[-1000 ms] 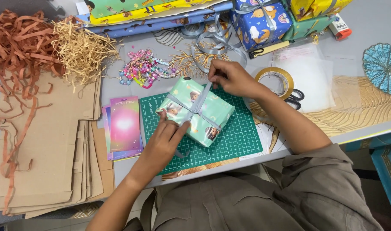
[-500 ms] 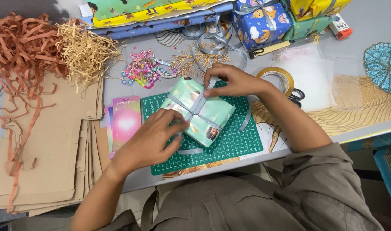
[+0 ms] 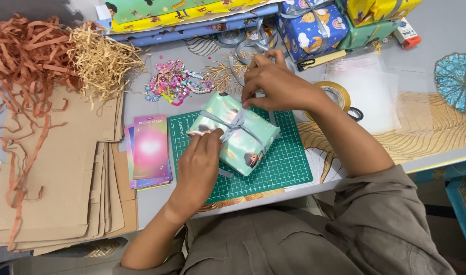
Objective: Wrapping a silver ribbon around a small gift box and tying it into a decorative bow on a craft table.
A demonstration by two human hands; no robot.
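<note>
- Gift box (image 3: 243, 137): a small parcel in mint-green patterned paper is lying tilted on the green cutting mat (image 3: 289, 165), near the tabletop's front edge. It is appearing light and stiff-sided; the glossy paper is likely slippery and prone to creasing, so hold is best taken on the flat faces or at the corners.
- Grey ribbon (image 3: 233, 124): thin, soft and limp, it is crossing over the box top, and is best gripped close to the crossing.
- Left hand (image 3: 200, 163): the grip is closing on the ribbon at the box's near-left edge, fingertips pinched, while pressing the box down.
- Right hand (image 3: 273, 84): the grip is pinching the ribbon's far strand just beyond the box; the fingers are mostly curled shut.
- Surroundings: pink cards (image 3: 150, 147) are lying just beside the mat's left edge, a tape roll (image 3: 339, 93) near its right, beads (image 3: 174, 81) and wrapped parcels (image 3: 309, 23) beyond.
- Open room: cardboard sheets (image 3: 55, 173) and shredded paper (image 3: 34, 56) are crowding the left; the tabletop (image 3: 421, 56) on the right is offering barer space.
</note>
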